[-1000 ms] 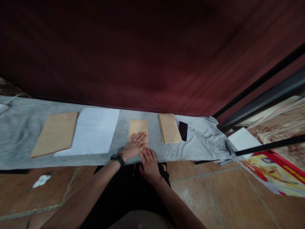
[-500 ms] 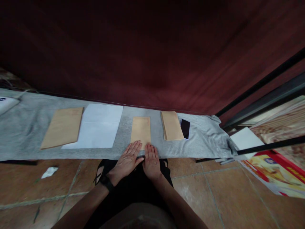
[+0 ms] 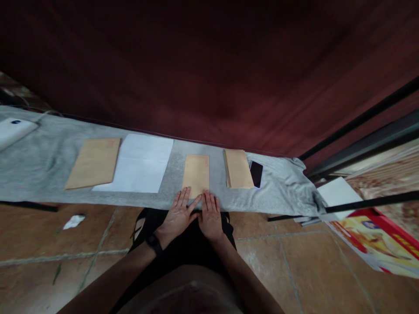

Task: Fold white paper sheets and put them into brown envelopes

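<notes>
A small brown paper envelope (image 3: 196,172) with red print at its upper right lies flat on the grey cloth-covered table (image 3: 175,174). My left hand (image 3: 179,214) rests palm down at its lower left corner, fingers stretched out and the thumb pointing toward the other hand. At the lower right corner lies my right hand (image 3: 210,217), also flat with fingers extended. The envelope's bottom corners are partly hidden under the fingertips. Neither hand grips anything.
Left of the envelope are white paper sheets (image 3: 142,163) and larger brown envelopes (image 3: 94,161). To the right lie a stack of brown envelopes (image 3: 239,169) and a phone (image 3: 256,174). A white device (image 3: 15,132) sits far left; a red-yellow box (image 3: 376,240) stands lower right.
The view has shifted slightly. My left hand has moved apart from my right, toward the envelope's left edge, and its thumb has swung up. Both hands stay flat.
</notes>
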Tool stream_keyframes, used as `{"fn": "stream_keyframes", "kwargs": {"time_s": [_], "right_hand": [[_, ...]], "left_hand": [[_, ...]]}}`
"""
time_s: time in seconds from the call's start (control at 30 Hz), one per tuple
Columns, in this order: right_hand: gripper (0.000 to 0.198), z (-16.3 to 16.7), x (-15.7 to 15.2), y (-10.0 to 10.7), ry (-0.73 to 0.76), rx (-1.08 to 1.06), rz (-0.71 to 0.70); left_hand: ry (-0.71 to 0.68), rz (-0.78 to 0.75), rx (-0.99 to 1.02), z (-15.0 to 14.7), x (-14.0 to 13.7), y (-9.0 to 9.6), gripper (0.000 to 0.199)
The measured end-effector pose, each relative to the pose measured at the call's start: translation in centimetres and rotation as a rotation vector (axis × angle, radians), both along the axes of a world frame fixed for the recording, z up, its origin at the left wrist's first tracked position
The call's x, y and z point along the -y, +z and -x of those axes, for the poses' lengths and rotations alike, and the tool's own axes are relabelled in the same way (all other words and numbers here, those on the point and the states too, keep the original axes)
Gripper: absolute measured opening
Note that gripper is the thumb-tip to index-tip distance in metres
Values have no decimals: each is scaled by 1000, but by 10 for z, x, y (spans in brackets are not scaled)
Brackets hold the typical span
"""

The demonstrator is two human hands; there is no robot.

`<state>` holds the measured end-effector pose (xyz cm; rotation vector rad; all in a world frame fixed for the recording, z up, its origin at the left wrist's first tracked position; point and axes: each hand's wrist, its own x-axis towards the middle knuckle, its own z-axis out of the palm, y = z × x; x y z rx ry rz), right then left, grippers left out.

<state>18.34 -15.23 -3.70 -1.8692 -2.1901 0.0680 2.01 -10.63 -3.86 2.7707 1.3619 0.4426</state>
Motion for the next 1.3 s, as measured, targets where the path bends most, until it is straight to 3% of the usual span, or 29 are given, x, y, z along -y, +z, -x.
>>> {"fn": "stream_keyframes", "kwargs": {"time_s": [0.27, 0.53, 0.83, 1.1, 1.3], "right_hand": [[67, -6, 2, 4, 31, -19, -1], [38, -19, -11, 15, -28, -163, -49], [39, -12, -35, 16, -194, -176, -24], [33, -20, -49, 13, -227, -444, 44], [30, -25, -54, 6, -277, -602, 25]], "left_hand": [[-6, 89, -46, 2, 3, 12, 75], [-24, 88, -101, 4, 3, 10, 78], [-35, 78, -116, 3, 2, 5, 77], [-1, 93, -58, -2, -9, 11, 48], [3, 97, -108, -7, -25, 23, 44]]}}
